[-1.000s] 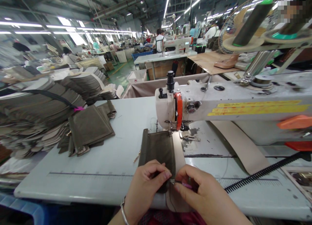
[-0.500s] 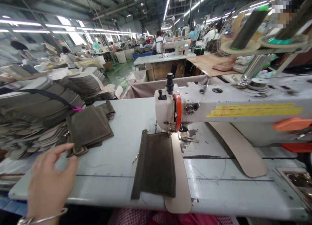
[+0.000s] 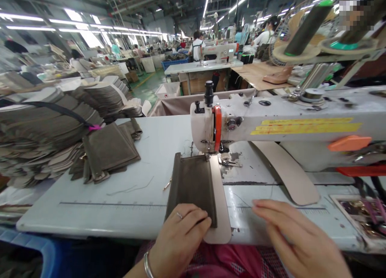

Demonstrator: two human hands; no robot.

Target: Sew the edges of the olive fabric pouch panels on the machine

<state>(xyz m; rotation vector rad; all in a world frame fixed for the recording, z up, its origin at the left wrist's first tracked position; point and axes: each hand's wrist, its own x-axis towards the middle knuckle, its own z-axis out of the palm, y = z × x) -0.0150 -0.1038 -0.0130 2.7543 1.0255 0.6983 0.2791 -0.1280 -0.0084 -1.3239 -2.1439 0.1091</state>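
A dark olive fabric piece [image 3: 193, 185] lies on a beige strip [image 3: 221, 205] under the head of a white sewing machine [image 3: 271, 125]. My left hand [image 3: 177, 238], with a ring and a bangle, rests flat on the near end of the olive piece, fingers together. To the right, my right hand [image 3: 295, 234] hovers low over the table [image 3: 120, 197], fingers stretched out and holding nothing.
A stack of olive pieces [image 3: 108, 151] and tall piles of cut parts [image 3: 39, 137] fill the table's left side. A second beige strip [image 3: 286, 173] lies under the machine arm. A tray of small parts [image 3: 362, 213] sits at the right. Other workers sit at machines far behind.
My left hand came back from the left side of the table onto the olive piece. My right hand, out of view half a second ago, is now over the table.
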